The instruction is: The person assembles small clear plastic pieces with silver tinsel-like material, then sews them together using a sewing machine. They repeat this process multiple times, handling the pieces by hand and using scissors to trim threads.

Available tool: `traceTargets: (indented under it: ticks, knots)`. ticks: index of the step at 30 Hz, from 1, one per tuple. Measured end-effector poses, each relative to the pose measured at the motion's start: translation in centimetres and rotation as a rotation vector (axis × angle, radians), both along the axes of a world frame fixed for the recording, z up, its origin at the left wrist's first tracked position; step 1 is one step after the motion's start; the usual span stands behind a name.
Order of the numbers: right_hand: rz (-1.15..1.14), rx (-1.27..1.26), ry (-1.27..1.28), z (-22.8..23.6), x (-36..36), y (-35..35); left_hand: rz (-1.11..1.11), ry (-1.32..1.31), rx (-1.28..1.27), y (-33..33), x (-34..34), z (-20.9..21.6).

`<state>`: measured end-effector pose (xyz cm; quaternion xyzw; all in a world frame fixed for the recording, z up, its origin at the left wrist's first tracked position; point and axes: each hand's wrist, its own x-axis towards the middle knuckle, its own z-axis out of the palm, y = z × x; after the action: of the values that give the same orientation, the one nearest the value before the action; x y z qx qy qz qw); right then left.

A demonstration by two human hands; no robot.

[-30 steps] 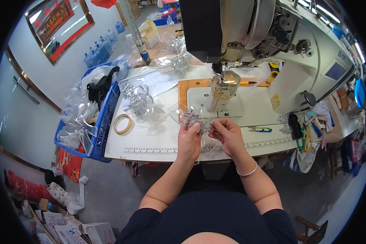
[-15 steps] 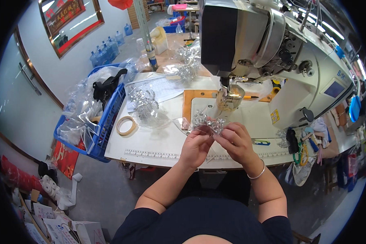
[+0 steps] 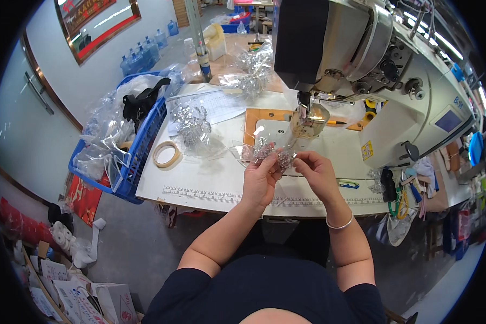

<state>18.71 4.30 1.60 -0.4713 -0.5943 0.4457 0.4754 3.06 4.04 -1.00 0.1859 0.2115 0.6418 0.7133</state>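
Observation:
My left hand [image 3: 260,182] is closed around a clear plastic bag of small shiny silver metal pieces [image 3: 265,153], just in front of the sewing machine's post. My right hand [image 3: 317,174] pinches at the right side of this bundle, thumb and forefinger together; the exact spot they grip is too small to make out. Another clear bag of silver pieces [image 3: 191,125] lies on the white table to the left. Above and behind my hands stands the large sewing machine [image 3: 356,51], its needle area over the post [image 3: 306,123].
A blue basket [image 3: 137,162] full of plastic bags stands left of the table. On the tabletop lie a tape roll [image 3: 166,154], a ruler strip [image 3: 216,195], a paper sheet [image 3: 221,110] and a small blue-green cutter [image 3: 348,184]. Tools [image 3: 397,194] hang at the right edge.
My right hand has drawn a little apart from the left, its fingers now pinching at the bundle's right side. The left hand keeps hold of the bag. The whole view has shifted slightly.

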Motion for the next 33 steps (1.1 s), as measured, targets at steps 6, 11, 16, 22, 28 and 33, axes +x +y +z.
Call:
traceTargets:
  ticks: [6,11,16,22,28,33]
  knots:
    - [0.034,-0.075,0.064,-0.9,-0.1,0.3,0.001,-0.040,-0.055,-0.1,0.0,0.0]
    - [0.016,-0.072,0.051,-1.0,-0.1,0.3,0.008,-0.038,-0.042,-0.1,0.3,-0.5]
    - [0.105,-0.026,-0.018,-0.4,0.1,-0.1,0.029,0.003,-0.059,0.0,0.3,-1.1]
    - [0.023,-0.092,0.001,0.2,-0.2,-0.3,0.007,0.000,-0.068,-0.4,0.4,-1.2]
    - [0.009,-0.087,0.039,0.1,-0.4,-0.3,0.016,0.008,-0.075,-0.5,0.3,-1.4]
    - [0.002,-0.068,0.069,-0.5,-0.2,-0.4,0.008,0.019,-0.047,-0.6,0.3,-1.5]
